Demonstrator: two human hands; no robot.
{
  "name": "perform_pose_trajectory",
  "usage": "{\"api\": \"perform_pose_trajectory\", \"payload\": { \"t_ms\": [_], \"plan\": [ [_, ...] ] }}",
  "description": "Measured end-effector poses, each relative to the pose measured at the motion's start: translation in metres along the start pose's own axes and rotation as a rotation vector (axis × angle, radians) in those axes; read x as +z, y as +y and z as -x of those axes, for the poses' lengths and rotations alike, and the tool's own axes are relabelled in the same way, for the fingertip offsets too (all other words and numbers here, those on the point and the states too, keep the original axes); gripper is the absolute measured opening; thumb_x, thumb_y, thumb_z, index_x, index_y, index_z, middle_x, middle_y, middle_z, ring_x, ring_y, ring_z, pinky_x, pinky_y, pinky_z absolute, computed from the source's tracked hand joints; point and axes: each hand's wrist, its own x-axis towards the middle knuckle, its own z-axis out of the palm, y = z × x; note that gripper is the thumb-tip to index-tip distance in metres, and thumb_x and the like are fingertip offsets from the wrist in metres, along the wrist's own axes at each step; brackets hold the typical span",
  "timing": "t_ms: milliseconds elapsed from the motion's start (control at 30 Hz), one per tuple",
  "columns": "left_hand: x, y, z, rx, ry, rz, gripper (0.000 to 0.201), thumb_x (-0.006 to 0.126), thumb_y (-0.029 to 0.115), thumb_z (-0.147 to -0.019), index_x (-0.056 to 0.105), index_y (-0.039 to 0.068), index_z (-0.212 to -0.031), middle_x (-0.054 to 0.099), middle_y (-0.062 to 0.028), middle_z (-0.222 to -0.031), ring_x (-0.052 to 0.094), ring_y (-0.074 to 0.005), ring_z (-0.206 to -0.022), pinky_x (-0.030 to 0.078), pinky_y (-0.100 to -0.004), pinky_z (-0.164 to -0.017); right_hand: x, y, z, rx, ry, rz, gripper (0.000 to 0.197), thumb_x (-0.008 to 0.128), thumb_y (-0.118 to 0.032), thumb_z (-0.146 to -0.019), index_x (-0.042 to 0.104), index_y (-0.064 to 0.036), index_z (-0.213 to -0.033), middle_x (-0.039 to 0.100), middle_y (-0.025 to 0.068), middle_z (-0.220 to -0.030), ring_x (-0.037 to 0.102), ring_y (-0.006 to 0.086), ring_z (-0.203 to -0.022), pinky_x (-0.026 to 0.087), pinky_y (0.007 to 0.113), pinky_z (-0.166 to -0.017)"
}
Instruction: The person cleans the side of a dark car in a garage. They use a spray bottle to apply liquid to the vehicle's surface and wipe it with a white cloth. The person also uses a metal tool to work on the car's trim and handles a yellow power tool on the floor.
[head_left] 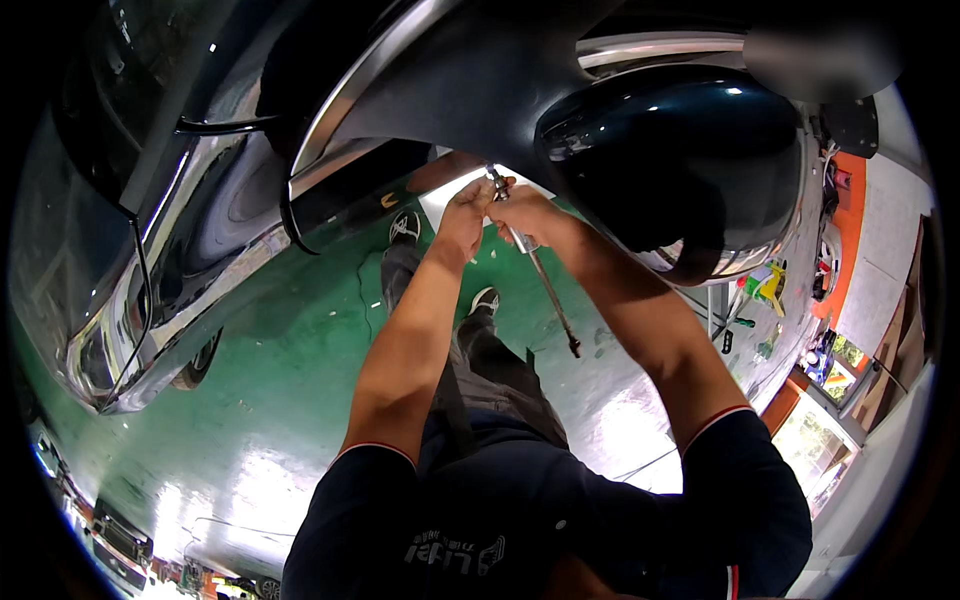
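Note:
My right hand (525,214) is closed round the upper part of a long metal socket wrench (545,277). The wrench slants down to the right below that hand, with a chrome sleeve near the grip and a thin dark shaft ending in a small jointed tip. Its chrome upper end (493,173) pokes out above my fingers. Right beside it, my left hand (465,217) is closed, fingertips against the upper end of the wrench; what they pinch is hidden. Both hands are just below a dark car's body panel (450,95), left of its glossy door mirror (670,165).
More of the shiny dark car bodywork (215,200) fills the left side. A white sheet-like thing (440,200) lies behind my hands, above the green floor (270,365). At the right, tools and a yellow-green item (770,285) lie near an orange-edged bench (850,215).

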Motion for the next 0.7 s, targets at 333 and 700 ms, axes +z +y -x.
{"api": "perform_pose_trajectory", "payload": {
  "t_ms": [333,700],
  "plan": [
    [0.013,-0.011,0.000,0.089,0.010,0.178,0.020,0.049,0.020,-0.106,0.064,0.006,-0.104,0.067,-0.0033,-0.092,0.054,-0.0097,-0.080,0.045,-0.0236,-0.078,0.033,0.154,0.110,0.056,0.316,0.055,0.027,0.060,-0.029,-0.088,0.060,-0.0020,-0.086,0.060,0.0172,-0.072,0.065,0.0266,-0.073,0.050,0.041,-0.069],
    [0.003,-0.004,0.001,0.057,0.007,0.114,0.021,0.054,0.019,-0.103,0.067,0.004,-0.111,0.070,-0.0058,-0.105,0.062,-0.0149,-0.099,0.047,-0.0309,-0.096,0.034,0.145,0.074,-0.191,0.480,0.401,0.028,0.057,-0.031,-0.093,0.059,-0.0034,-0.089,0.061,0.0216,-0.077,0.060,0.0420,-0.072,0.047,0.048,-0.063]
  ]
}}
